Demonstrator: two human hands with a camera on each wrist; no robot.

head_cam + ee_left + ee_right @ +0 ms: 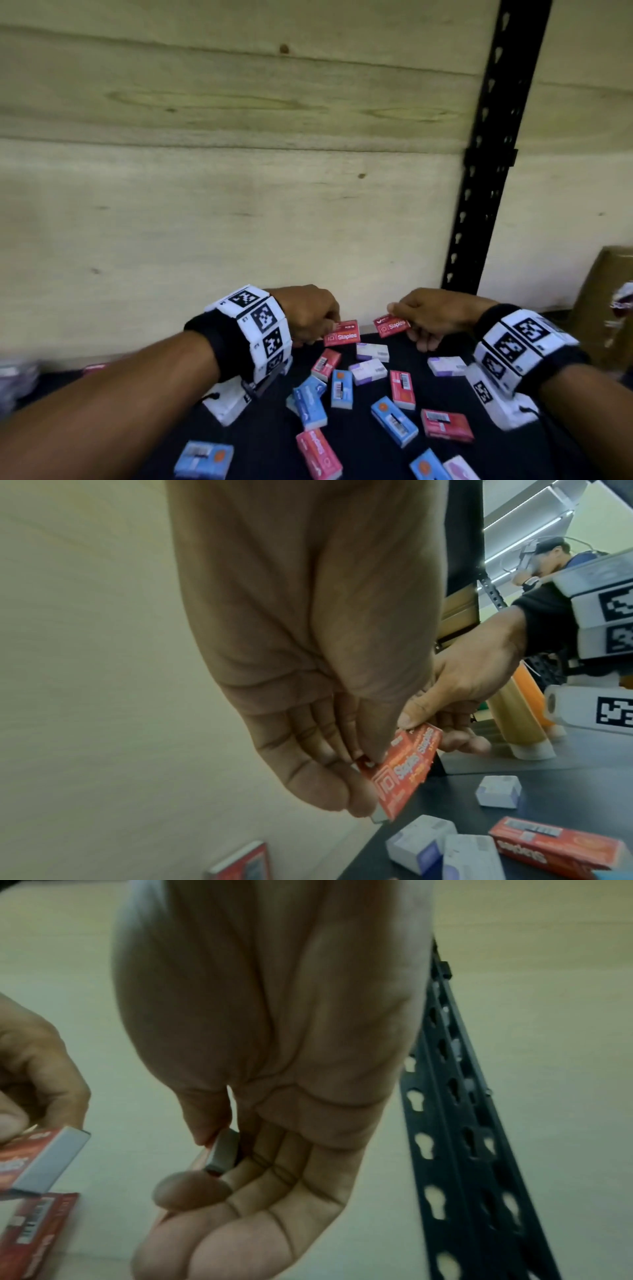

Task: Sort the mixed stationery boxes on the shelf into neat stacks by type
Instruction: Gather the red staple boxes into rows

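Note:
Both hands hold a red staples box at the back of the dark shelf (267, 442), close to the wooden wall. My left hand (329, 324) pinches one red box (342, 334) by its left end; the left wrist view shows the fingers and thumb curled round this box (394, 785). My right hand (399, 312) pinches a second red box (392, 326) just to the right, a small gap apart. In the right wrist view only the grey end of that box (224, 1153) shows between thumb and fingers. Loose red (402, 389), blue (394, 421) and white-purple (368, 371) boxes lie scattered below.
A black slotted shelf upright (489, 164) stands behind my right hand. A brown carton (603, 301) sits at the far right. One more red box (34, 1231) lies against the wall to the left. A second person (548, 561) works in the background.

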